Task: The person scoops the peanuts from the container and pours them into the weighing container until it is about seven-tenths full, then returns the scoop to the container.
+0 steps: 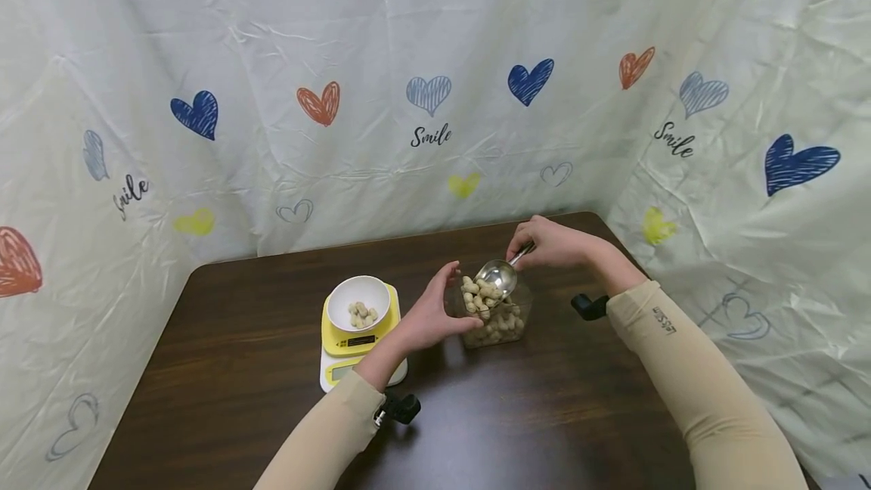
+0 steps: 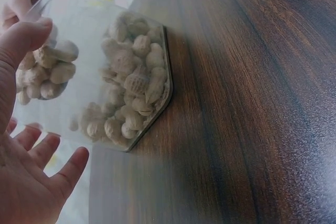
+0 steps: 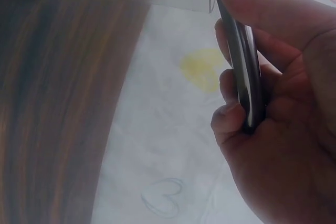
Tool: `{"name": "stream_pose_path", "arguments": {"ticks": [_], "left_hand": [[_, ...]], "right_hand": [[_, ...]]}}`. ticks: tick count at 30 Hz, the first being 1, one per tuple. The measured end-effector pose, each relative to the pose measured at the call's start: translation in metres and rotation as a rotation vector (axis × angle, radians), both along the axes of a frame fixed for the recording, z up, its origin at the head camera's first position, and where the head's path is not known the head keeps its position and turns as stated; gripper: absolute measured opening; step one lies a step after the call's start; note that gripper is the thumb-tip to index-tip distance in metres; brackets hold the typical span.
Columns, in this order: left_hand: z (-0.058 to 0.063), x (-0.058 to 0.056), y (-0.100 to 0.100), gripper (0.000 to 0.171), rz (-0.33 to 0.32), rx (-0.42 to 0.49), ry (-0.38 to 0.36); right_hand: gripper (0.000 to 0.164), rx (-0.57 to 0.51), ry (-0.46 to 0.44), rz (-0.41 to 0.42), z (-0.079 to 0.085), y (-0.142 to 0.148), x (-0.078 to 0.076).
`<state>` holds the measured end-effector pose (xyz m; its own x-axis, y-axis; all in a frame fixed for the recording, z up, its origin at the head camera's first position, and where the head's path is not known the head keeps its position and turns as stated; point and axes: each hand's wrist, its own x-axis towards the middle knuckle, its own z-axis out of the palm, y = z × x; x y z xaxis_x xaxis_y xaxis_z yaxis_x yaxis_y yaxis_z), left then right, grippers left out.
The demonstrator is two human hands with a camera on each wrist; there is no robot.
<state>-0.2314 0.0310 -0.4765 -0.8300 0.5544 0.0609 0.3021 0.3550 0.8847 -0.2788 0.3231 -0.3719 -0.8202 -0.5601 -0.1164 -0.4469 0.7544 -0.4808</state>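
A clear plastic container (image 1: 525, 293) holds unshelled peanuts (image 1: 502, 326). With its thumb on the near side and fingers on the other, my left hand (image 1: 430, 317) holds the container's left end. My right hand (image 1: 544, 242) grips the handle of a metal scoop (image 1: 500, 275), fingers wrapped round it in the right wrist view. The scoop tilts down to the left at the container's top. A pile of peanuts (image 2: 44, 72) lies at the scoop's mouth, above those at the bottom. The scoop's bowl is mostly hidden in both wrist views.
Left of the container, a white bowl (image 1: 339, 307) with several peanuts (image 1: 362, 314) stands on a yellow and white kitchen scale (image 1: 335, 345). All stand on a dark wooden table (image 1: 258, 369). A white curtain (image 1: 367, 36) printed with hearts hangs behind and beside it.
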Motion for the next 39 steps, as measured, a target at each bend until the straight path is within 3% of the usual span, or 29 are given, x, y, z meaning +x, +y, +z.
{"name": "stream_pose_path", "arguments": {"ticks": [15, 24, 39], "left_hand": [[-0.003, 0.001, 0.0, 0.11, 0.003, 0.02, -0.013], [0.001, 0.002, 0.0, 0.11, -0.001, 0.02, 0.003], [-0.001, 0.001, 0.001, 0.111, 0.005, 0.026, 0.003]], "right_hand": [[0.011, -0.031, -0.043, -0.008, -0.004, 0.002, 0.0], [0.012, -0.047, -0.042, -0.012, 0.003, 0.01, 0.0], [0.014, -0.12, -0.085, -0.027, 0.011, 0.017, -0.003]]}}
